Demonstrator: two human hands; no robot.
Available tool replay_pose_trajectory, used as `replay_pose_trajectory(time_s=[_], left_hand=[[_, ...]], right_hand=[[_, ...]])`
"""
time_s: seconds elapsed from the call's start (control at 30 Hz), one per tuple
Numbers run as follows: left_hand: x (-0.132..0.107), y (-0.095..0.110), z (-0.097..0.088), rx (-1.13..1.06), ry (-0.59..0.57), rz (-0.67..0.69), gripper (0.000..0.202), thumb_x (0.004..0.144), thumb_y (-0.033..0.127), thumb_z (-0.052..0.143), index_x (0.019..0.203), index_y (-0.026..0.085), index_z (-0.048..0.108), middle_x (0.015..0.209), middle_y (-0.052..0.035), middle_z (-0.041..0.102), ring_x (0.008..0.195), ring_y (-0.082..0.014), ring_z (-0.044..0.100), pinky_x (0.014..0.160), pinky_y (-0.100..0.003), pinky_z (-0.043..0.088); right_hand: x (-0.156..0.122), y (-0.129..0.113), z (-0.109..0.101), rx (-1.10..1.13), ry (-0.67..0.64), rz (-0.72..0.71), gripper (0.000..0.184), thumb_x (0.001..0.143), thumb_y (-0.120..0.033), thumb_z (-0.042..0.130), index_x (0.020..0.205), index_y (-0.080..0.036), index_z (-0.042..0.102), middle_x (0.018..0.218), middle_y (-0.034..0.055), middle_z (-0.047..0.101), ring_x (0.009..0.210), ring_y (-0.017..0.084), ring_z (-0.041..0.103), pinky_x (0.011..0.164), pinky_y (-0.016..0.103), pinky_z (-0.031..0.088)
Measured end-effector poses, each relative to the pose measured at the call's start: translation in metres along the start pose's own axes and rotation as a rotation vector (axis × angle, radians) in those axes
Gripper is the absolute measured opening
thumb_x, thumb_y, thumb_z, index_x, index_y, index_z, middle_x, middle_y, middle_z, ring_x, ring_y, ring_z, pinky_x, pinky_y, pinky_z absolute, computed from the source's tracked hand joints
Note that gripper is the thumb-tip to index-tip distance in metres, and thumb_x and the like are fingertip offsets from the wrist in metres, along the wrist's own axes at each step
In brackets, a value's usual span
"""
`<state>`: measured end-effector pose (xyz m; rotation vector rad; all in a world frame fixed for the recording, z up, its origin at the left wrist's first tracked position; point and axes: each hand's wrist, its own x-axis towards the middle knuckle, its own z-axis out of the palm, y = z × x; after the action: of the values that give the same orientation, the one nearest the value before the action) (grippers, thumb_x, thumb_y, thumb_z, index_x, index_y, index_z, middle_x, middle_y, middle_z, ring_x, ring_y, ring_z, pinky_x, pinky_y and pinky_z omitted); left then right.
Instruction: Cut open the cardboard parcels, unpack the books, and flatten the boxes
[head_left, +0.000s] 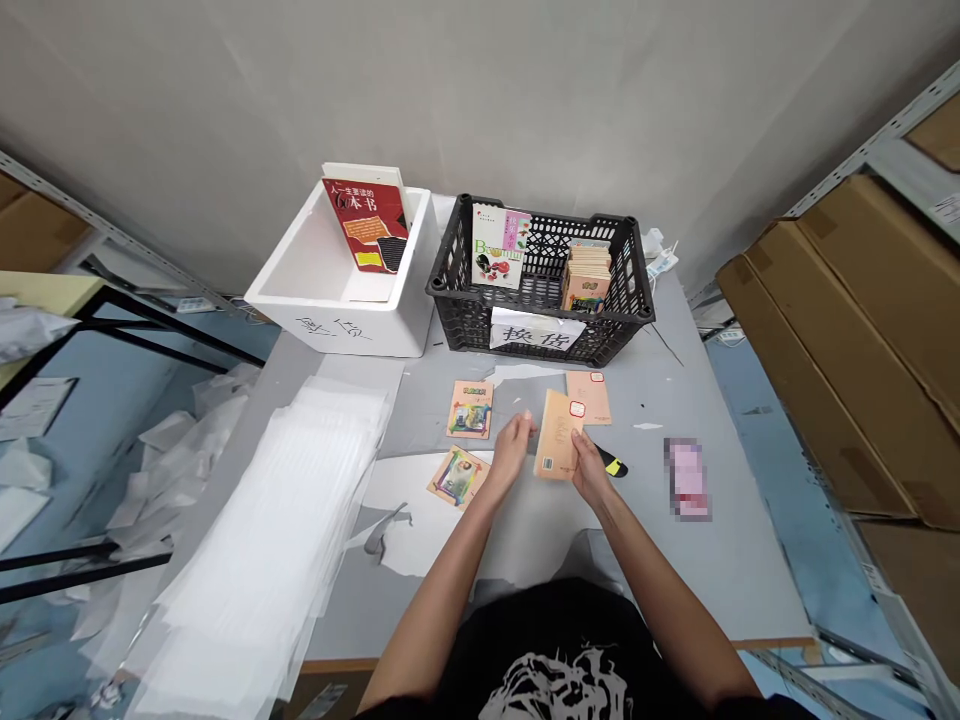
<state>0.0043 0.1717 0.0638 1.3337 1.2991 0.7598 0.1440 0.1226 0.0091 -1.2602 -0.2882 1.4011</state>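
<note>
My right hand [592, 468] holds an orange booklet [556, 440] by its right edge. Its barcode and a red-edged white sticker face up. To the left of it, my left hand [514, 450] is closed with fingers curled, apart from the booklet; whatever it may hold is hidden. A second orange booklet [596, 395] lies behind, partly covered, with a similar sticker. Two booklets with picture covers, an upper one [471, 410] and a lower, tilted one [453, 476], lie left of my left hand. A black and yellow tool [615, 465] shows beside my right hand.
At the back stand a white foam box [345, 325] holding a red book [367, 225] and a black crate [454, 325] with books. White packing sheets [277, 530] cover the table's left side. A blurred pink item [688, 480] lies right. Cardboard boxes [847, 330] line the right shelf.
</note>
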Motion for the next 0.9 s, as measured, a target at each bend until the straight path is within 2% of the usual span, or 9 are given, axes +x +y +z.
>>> replay_pose_trajectory(time_s=[0.13, 0.3, 0.4, 0.53, 0.7, 0.8, 0.9], left_hand=[[-0.031, -0.004, 0.002, 0.241, -0.086, 0.080, 0.039, 0.092, 0.045, 0.033, 0.065, 0.020, 0.046, 0.063, 0.0019, 0.050, 0.059, -0.0125, 0.045, 0.059, -0.026, 0.034], [-0.048, -0.001, 0.009, 0.430, -0.054, 0.167, 0.032, 0.092, 0.038, 0.038, 0.066, 0.021, 0.046, 0.065, 0.0014, 0.049, 0.059, -0.0128, 0.045, 0.058, -0.026, 0.031], [-0.049, 0.002, 0.011, 0.390, -0.074, 0.229, 0.033, 0.093, 0.034, 0.035, 0.065, 0.021, 0.045, 0.065, 0.0013, 0.048, 0.060, -0.0127, 0.045, 0.059, -0.026, 0.032], [-0.050, 0.008, 0.012, 0.258, -0.171, 0.259, 0.031, 0.092, 0.030, 0.036, 0.063, 0.021, 0.043, 0.065, 0.0019, 0.048, 0.061, -0.0121, 0.045, 0.060, -0.024, 0.034], [-0.054, 0.011, 0.012, 0.183, -0.221, 0.276, 0.030, 0.092, 0.030, 0.036, 0.064, 0.020, 0.045, 0.067, 0.0006, 0.052, 0.064, -0.0126, 0.047, 0.061, -0.024, 0.037], [-0.054, 0.006, 0.009, 0.181, -0.245, 0.258, 0.031, 0.093, 0.032, 0.034, 0.066, 0.021, 0.046, 0.068, -0.0001, 0.054, 0.066, -0.0136, 0.050, 0.062, -0.025, 0.039], [-0.051, -0.001, 0.007, 0.282, -0.254, 0.244, 0.031, 0.094, 0.032, 0.031, 0.073, 0.021, 0.051, 0.074, -0.0015, 0.058, 0.071, -0.0154, 0.054, 0.066, -0.026, 0.041]], right_hand=[[0.010, 0.000, -0.008, 0.054, 0.099, 0.035, 0.032, 0.068, -0.046, 0.070, 0.091, -0.025, 0.060, 0.090, 0.0010, 0.074, 0.085, 0.023, 0.069, 0.071, 0.038, 0.057], [0.010, 0.002, -0.011, 0.024, 0.045, -0.004, 0.028, 0.073, -0.047, 0.067, 0.090, -0.025, 0.060, 0.087, 0.0005, 0.073, 0.082, 0.022, 0.069, 0.070, 0.037, 0.058], [0.007, 0.002, -0.010, 0.082, 0.027, 0.038, 0.023, 0.077, -0.044, 0.065, 0.089, -0.025, 0.061, 0.082, -0.0001, 0.073, 0.076, 0.019, 0.069, 0.065, 0.032, 0.058], [0.002, 0.001, -0.007, 0.156, 0.005, 0.160, 0.015, 0.078, -0.037, 0.064, 0.078, -0.023, 0.062, 0.066, -0.0012, 0.068, 0.061, 0.016, 0.066, 0.053, 0.025, 0.056], [-0.002, 0.003, -0.003, 0.150, -0.010, 0.202, 0.017, 0.078, -0.035, 0.064, 0.068, -0.022, 0.059, 0.052, -0.0036, 0.061, 0.045, 0.013, 0.058, 0.039, 0.022, 0.050], [-0.004, 0.003, -0.004, 0.147, -0.006, 0.191, 0.016, 0.077, -0.036, 0.065, 0.072, -0.023, 0.059, 0.056, -0.0031, 0.063, 0.050, 0.015, 0.062, 0.043, 0.024, 0.052], [-0.005, 0.001, -0.009, 0.135, 0.031, 0.134, 0.018, 0.076, -0.040, 0.066, 0.081, -0.024, 0.061, 0.067, -0.0019, 0.068, 0.062, 0.017, 0.066, 0.053, 0.028, 0.055]])
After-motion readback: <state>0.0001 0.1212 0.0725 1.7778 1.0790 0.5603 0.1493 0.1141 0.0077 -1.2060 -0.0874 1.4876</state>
